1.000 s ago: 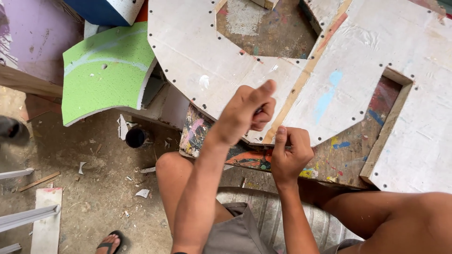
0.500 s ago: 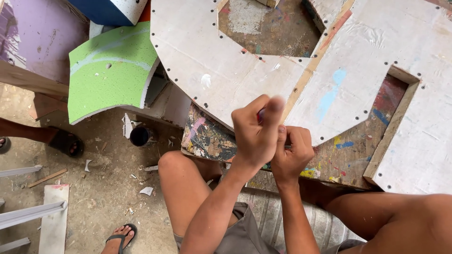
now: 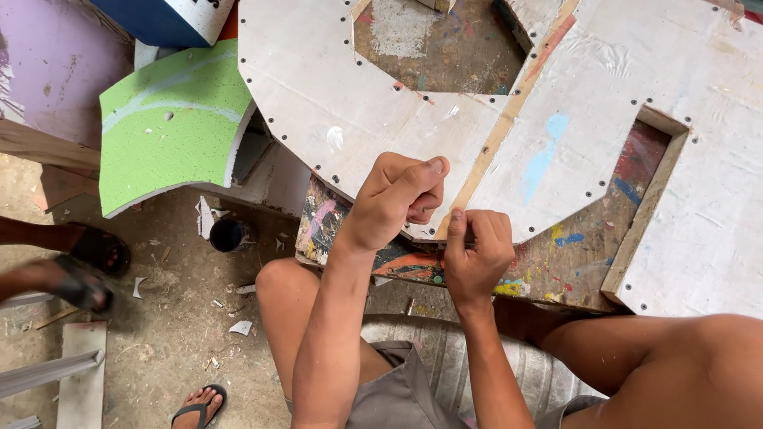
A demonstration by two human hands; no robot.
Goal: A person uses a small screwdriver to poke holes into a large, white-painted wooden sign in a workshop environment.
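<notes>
From the head camera, looking straight down over your lap, your left hand [image 3: 395, 200] is curled into a loose fist over the near edge of the white cut-out panel [image 3: 381, 119], thumb pressed along the top of the bent forefinger as if pinching something small; whatever sits in that pinch is hidden by the fingers, so you cannot tell from here what it is, only that the fingers are clenched rather than spread. Your right hand [image 3: 477, 250] sits just beside it and slightly nearer you, fingers also folded in, thumb upright against the panel's lower rim, and it too seems to be nipping something too small to make out. Both hands meet where a thin wooden strip [image 3: 509, 119] runs diagonally down between two white sheets to the edge, which looks like the reason they are bunched so tightly: the work is at that seam, and a close grip gives control there. The panel lies flat on a paint-splattered board [image 3: 556, 254], propped across your knees so the edge comes within easy reach. Small dark screw heads dot the panel's outline (they follow every cut edge). Off to the left, a curved green foam piece [image 3: 171, 127] leans on the dirt floor [image 3: 159, 334] near a small dark cup [image 3: 228, 235], well apart from your hands, and another person's sandalled foot [image 3: 95, 250] shows at the frame's left margin.
</notes>
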